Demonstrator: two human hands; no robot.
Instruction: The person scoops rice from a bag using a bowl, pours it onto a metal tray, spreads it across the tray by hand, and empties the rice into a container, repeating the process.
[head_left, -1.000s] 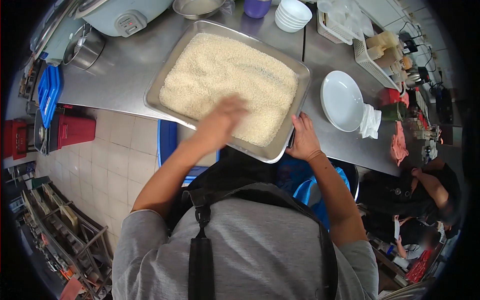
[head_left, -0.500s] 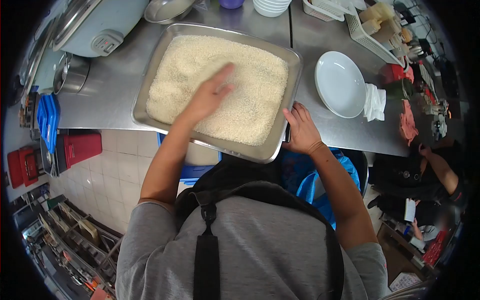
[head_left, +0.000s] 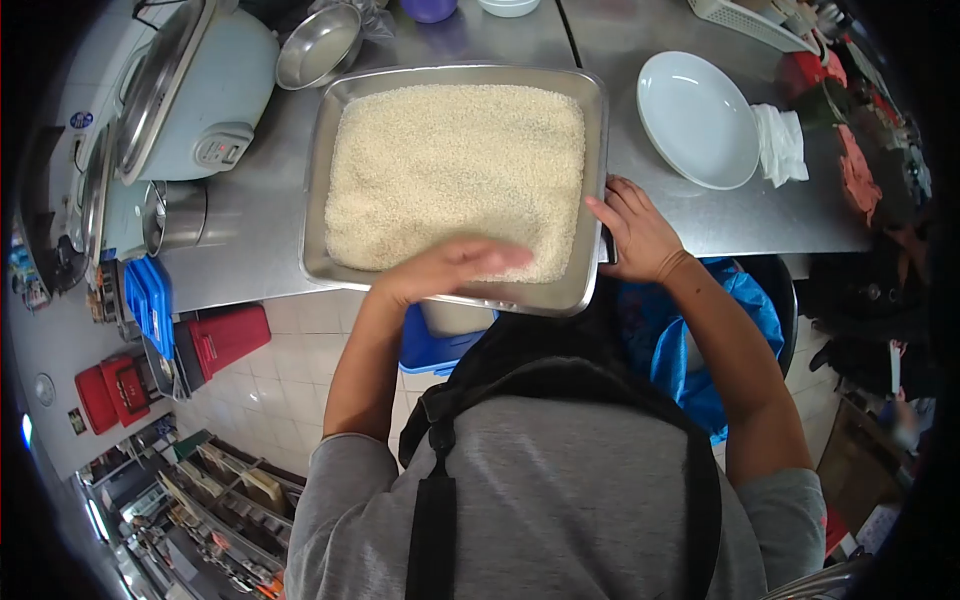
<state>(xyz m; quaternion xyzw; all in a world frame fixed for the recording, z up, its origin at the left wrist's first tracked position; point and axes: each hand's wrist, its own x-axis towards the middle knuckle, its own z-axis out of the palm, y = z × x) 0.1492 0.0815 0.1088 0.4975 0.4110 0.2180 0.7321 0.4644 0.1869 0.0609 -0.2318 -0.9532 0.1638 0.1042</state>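
A rectangular metal tray [head_left: 318, 235] holds a wide bed of white rice grains [head_left: 455, 150]. Over the rice near the tray's front edge is my left hand [head_left: 450, 268], palm down with fingers stretched out; its fingertips are blurred by motion. My right hand [head_left: 640, 230] grips the tray's right side, thumb toward the rim and fingers pointing forward along the outside. A dark handle-like piece [head_left: 608, 243] shows between that hand and the tray; its kind is unclear.
On the steel counter, a white oval plate [head_left: 698, 120] and crumpled white tissue [head_left: 780, 145] lie right. A rice cooker [head_left: 200, 110], metal bowl [head_left: 320, 48] and metal pot [head_left: 183, 213] stand left. Below are a blue container [head_left: 425, 350] and a blue bag [head_left: 745, 300].
My left hand has swept from the middle of the rice toward the tray's front edge. The rice surface looks flatter. My right hand stays at the tray's side; the camera view has shifted.
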